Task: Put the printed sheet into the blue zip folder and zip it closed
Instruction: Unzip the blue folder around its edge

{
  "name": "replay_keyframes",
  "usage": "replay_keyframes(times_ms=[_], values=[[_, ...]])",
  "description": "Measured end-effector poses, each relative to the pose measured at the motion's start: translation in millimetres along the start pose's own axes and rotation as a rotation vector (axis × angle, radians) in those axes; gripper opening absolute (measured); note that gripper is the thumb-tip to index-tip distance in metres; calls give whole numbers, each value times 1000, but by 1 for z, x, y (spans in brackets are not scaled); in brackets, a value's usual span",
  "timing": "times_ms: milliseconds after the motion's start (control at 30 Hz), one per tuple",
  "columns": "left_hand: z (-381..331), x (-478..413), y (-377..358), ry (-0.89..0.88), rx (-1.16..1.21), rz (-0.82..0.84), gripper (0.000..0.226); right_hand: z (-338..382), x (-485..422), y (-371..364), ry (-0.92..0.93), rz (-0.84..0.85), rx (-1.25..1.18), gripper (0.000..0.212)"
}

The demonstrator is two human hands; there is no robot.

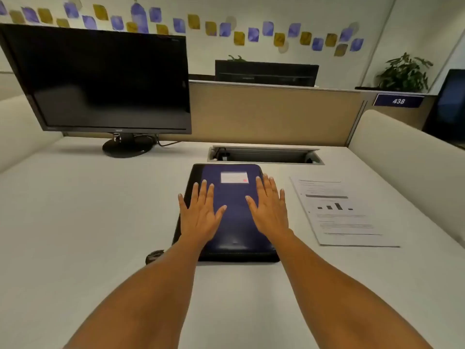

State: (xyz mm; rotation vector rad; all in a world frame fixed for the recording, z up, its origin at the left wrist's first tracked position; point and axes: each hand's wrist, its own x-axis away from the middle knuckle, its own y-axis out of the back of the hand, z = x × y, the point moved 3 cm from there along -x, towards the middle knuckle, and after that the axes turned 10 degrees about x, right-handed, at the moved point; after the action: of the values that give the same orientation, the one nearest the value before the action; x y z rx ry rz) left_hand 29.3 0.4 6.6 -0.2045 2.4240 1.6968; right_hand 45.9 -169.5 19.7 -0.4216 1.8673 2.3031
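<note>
— Starting nearest: pressing flat on the blue zip folder (234, 222) with the left hand (201, 217) and the right hand (268, 212), fingers straight and spread, clasping nothing. Worried about anything?

— About the zip, mostly. Looks closed all round, though cannot make out the track or the puller for certain. Could be that small dark lump (154, 256) by the near left corner, half hidden behind the forearm; cannot tell. Tugging a puller without pinning the cover would likely drag the whole folder across the smooth desk (75, 222).

— And the printed sheet (344, 215)?

— Lying loose just right of the folder, apart from it, untouched. Easy to crease if pushed in past a half-opened edge, or to snag in the teeth while zipping.

— Which way round?

— Folder: flat, cover up, long axis running away from the body, white label (234, 177) at the far end, spine seemingly along the left. Sheet: face up, heading at the far end, long axis also near to far but seemingly turned a touch, far end leaning toward the folder. Probably worth squaring up before sliding in.

— Further back?

— Open cable hatch (266, 156) just past the folder's far edge. Shoving the folder forward could drop a corner in. Dark monitor (105, 81) off at the far left, well apart.
</note>
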Motion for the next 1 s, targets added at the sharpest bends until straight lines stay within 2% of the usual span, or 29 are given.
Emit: replay_keyframes(times_ms=[333, 567, 767, 1000], values=[[24, 22, -31, 151, 76, 216, 71, -20, 27, -42, -91, 182, 40, 65], [25, 21, -34, 152, 51, 194, 70, -24, 30, -51, -135, 269, -57, 61], [28, 18, -38, 139, 36, 216, 69, -25, 27, -49, -192, 242, -137, 64], [32, 18, -44, 108, 16, 201, 70, -29, 20, -46, -258, 318, -212, 67]])
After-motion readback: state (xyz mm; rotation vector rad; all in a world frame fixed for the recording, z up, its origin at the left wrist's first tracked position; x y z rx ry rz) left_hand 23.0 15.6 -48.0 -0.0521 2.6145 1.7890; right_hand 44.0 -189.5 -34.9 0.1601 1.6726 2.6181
